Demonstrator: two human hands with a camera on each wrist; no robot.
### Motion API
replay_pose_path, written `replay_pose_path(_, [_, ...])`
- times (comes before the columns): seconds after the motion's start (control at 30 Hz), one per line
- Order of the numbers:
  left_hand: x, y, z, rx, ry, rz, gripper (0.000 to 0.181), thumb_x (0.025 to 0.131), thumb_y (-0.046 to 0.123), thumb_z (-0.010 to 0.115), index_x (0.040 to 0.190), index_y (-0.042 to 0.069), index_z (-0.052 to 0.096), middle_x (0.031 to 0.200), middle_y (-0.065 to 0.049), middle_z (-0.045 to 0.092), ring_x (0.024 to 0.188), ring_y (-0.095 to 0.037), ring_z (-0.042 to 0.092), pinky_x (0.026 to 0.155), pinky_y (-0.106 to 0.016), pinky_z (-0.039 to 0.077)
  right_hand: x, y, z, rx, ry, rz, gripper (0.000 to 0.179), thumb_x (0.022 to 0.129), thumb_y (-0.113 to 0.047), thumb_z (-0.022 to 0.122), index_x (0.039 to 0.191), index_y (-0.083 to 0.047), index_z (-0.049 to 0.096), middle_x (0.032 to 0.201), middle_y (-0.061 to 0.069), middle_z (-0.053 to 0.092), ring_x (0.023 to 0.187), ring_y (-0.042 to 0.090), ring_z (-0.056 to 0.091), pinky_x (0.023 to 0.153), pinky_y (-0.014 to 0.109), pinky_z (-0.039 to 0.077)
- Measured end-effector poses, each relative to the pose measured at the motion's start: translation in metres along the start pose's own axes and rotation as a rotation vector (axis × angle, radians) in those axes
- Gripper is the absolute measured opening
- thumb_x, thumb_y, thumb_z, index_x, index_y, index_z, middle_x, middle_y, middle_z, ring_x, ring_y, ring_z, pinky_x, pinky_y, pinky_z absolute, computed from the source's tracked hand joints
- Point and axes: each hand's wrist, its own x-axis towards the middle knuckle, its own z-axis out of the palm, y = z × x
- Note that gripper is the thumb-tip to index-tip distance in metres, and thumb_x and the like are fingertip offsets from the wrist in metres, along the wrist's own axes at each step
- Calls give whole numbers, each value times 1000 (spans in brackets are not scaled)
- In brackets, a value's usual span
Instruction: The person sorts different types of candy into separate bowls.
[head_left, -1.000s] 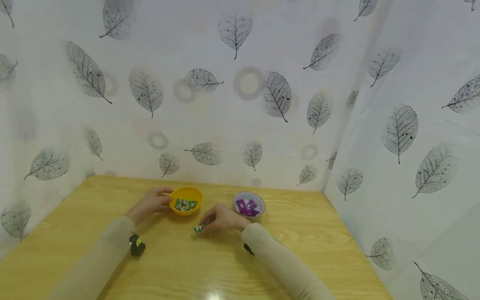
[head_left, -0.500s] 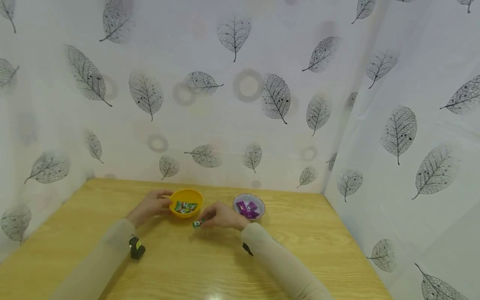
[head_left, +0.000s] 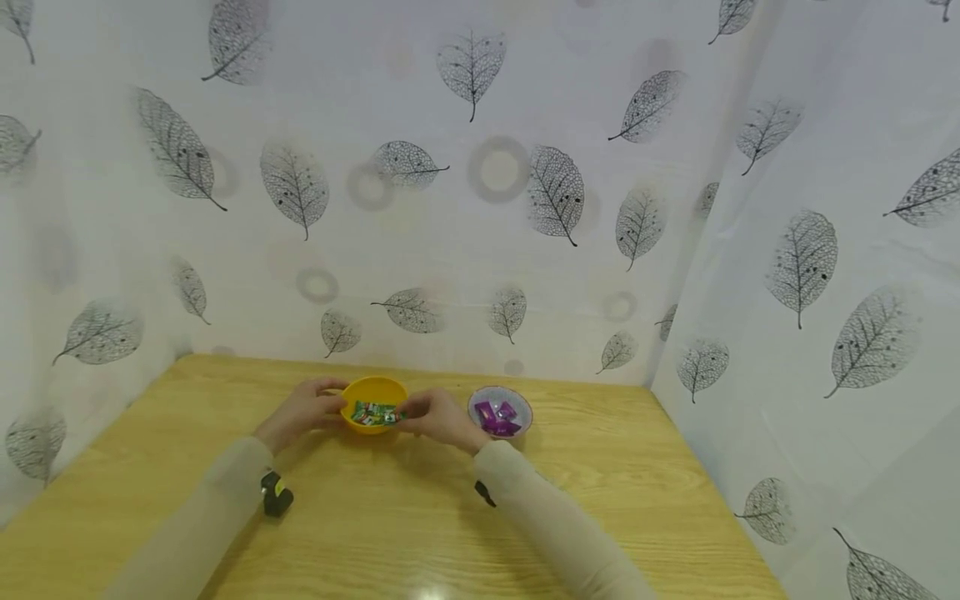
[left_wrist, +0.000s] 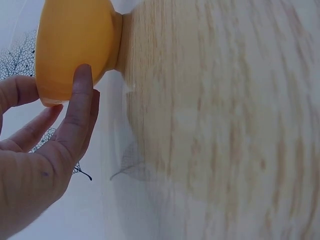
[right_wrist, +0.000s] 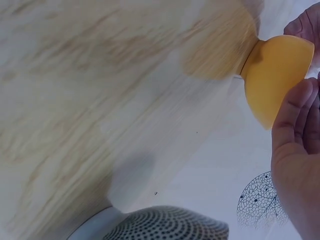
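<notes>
My left hand (head_left: 300, 410) holds the yellow bowl (head_left: 375, 387) by its left side, thumb and fingers at the rim. Inside the bowl lie several green-wrapped candies (head_left: 365, 413). Over its right edge, my right hand (head_left: 444, 421) pinches another green-wrapped candy (head_left: 392, 417) at its fingertips. From the left wrist view, the fingers (left_wrist: 81, 82) press the outer wall of the yellow bowl (left_wrist: 75, 45). The right wrist view shows the right hand (right_wrist: 297, 135) beside the bowl (right_wrist: 275, 70), with the candy hidden there.
A pale patterned bowl (head_left: 522, 400) with several purple-wrapped candies (head_left: 497, 418) stands to the right, close to the right wrist. Both bowls are near the back of the wooden table (head_left: 360, 533). A leaf-print curtain (head_left: 450, 250) hangs behind and beside the table.
My right hand has lifted the green candy from the table in front and moved it up and back over the yellow bowl's right edge. The left hand has stayed at the bowl.
</notes>
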Motion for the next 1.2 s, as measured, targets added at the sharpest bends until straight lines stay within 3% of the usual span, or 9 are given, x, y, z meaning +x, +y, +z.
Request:
replay_pose_path(0.27, [-1, 1, 2, -20, -7, 1, 50, 97, 9, 51, 141, -10, 39, 138, -35, 44, 106, -29, 66, 88, -39, 58, 6, -4, 4, 3, 64, 67, 24, 89, -21, 72, 111, -12, 74, 91, -1, 73, 80, 30, 69, 64, 29, 58])
replay_pose_path(0.5, [0, -2, 1, -8, -10, 9, 50, 98, 9, 50, 142, -10, 38, 140, -36, 43, 109, -31, 65, 88, -39, 58, 9, -7, 8, 40, 111, 104, 27, 90, -20, 70, 115, -10, 72, 94, 2, 74, 81, 28, 70, 72, 39, 60])
replay_pose_path(0.77, [0, -1, 1, -9, -9, 2, 49, 98, 9, 51, 142, -10, 38, 141, -35, 42, 108, -30, 65, 89, -39, 57, 14, -11, 12, -2, 154, 115, 26, 89, -19, 72, 114, -9, 73, 91, 2, 75, 64, 8, 63, 59, 22, 54])
replay_pose_path(0.93, [0, -2, 0, -17, -6, -9, 50, 98, 10, 50, 142, -9, 38, 143, -35, 40, 110, -31, 64, 91, -38, 57, 21, -7, 14, 21, 161, 120, 26, 88, -20, 73, 113, -11, 74, 91, 1, 75, 65, 12, 63, 57, 22, 53])
replay_pose_path(1.2, [1, -3, -1, -48, -17, -8, 51, 99, 8, 49, 143, -11, 35, 143, -36, 37, 109, -30, 65, 91, -40, 56, 24, -2, 12, 97, 156, 122, 33, 90, -20, 71, 121, -10, 70, 101, 5, 75, 77, 31, 68, 69, 41, 59])
